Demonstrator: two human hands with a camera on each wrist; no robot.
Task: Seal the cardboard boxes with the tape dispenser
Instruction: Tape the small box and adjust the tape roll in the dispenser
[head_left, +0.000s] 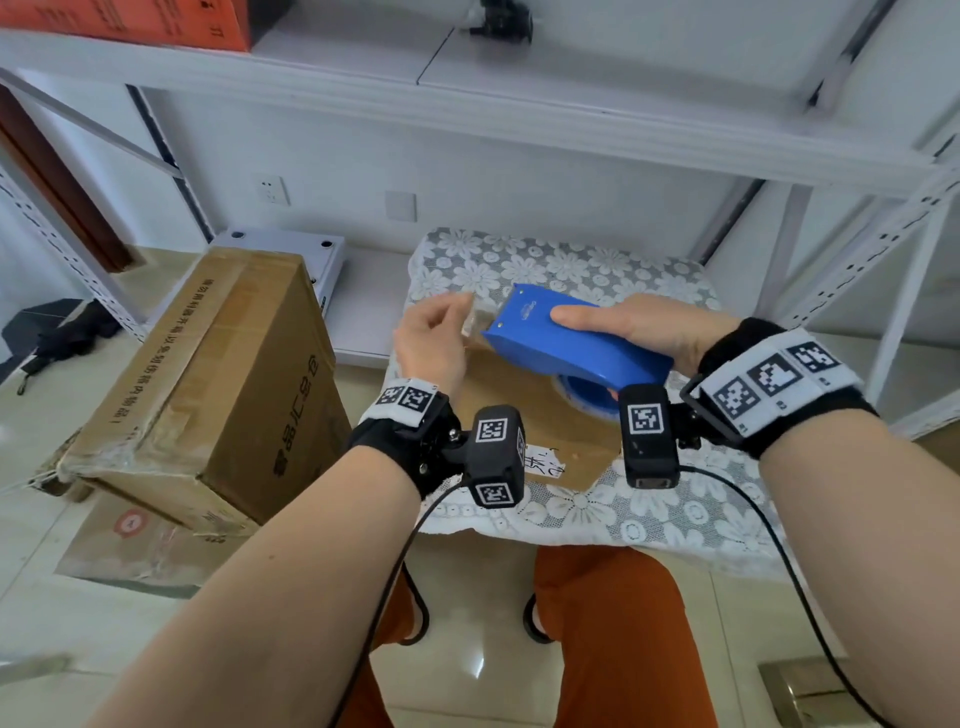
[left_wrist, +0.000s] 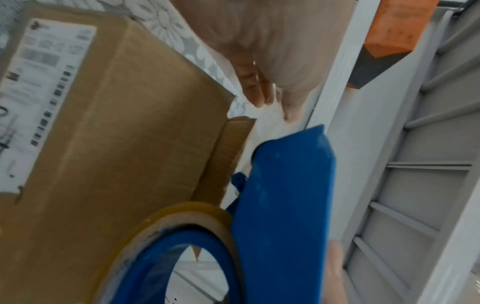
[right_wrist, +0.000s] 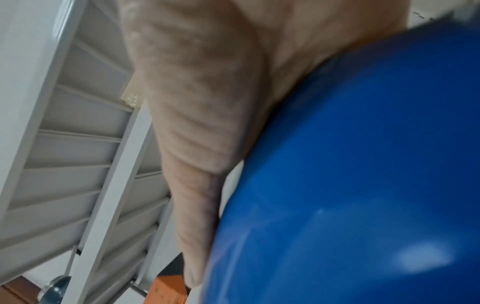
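Right hand fingers wrap blue plastic tape dispenser; left hand fingers pinch clear tape end just ahead. Risk: tape folding onto itself, missing the brown cardboard box below.

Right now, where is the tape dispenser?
In the head view, the blue tape dispenser is gripped by the right hand, above the cardboard box on the floral cloth.

1. Both forearms reach forward, bare, a black strap and camera on each wrist.
2. Left hand is raised, its fingers curled in, fingertips pinching together.
3. Right hand is clamped on a blue body, thumb flat on top.
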